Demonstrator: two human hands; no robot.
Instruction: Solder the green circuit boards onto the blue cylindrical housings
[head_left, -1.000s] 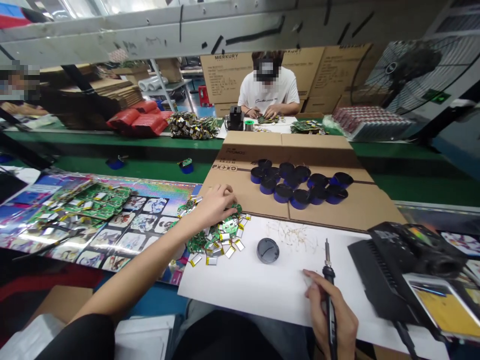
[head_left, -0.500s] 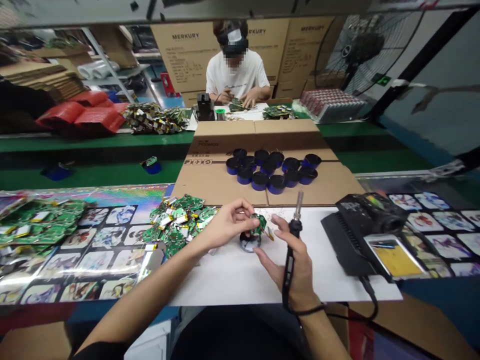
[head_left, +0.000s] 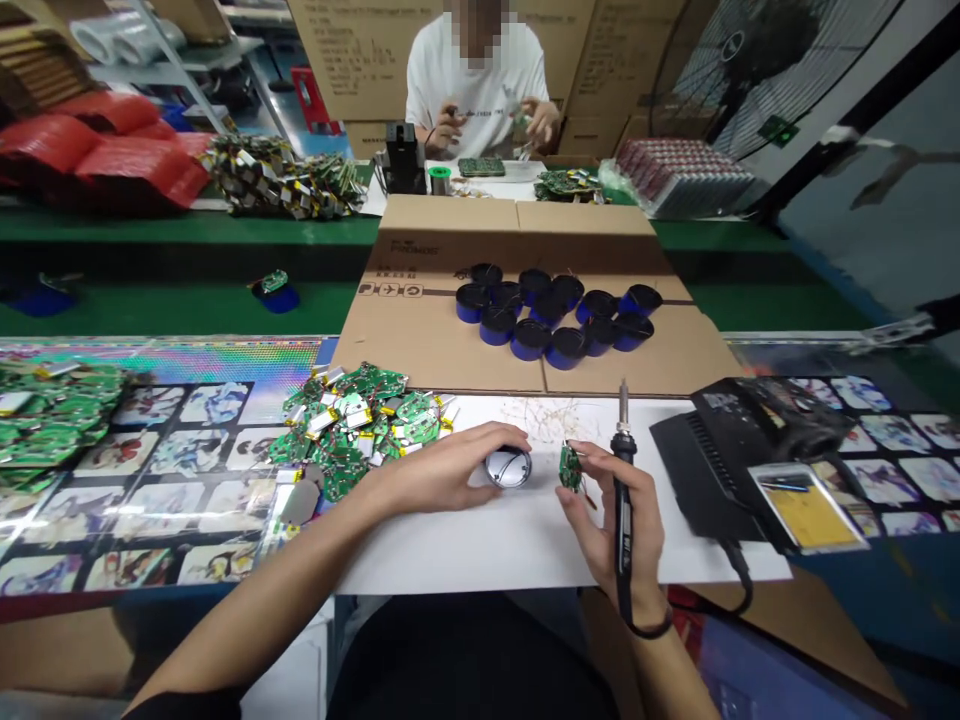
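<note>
White paper sheet (head_left: 465, 550) with a big heap of green circuit boards (head_left: 360, 430) at its left edge, one board apart from it. Left hand (head_left: 439, 475), fingers curled over a round metal tin (head_left: 508, 466); right hand (head_left: 611, 520), fingertips pinching a small green circuit board (head_left: 570, 467), soldering iron (head_left: 622, 500) clasped alongside.

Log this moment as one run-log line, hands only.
left hand: on round metal tin | right hand: soldering iron, small green circuit board

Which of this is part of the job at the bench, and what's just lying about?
In use: left hand on round tin; right hand holding soldering iron and small circuit board; pile of boards and batteries.

Lying about: blue-black rolls on cardboard; black machine.
</note>
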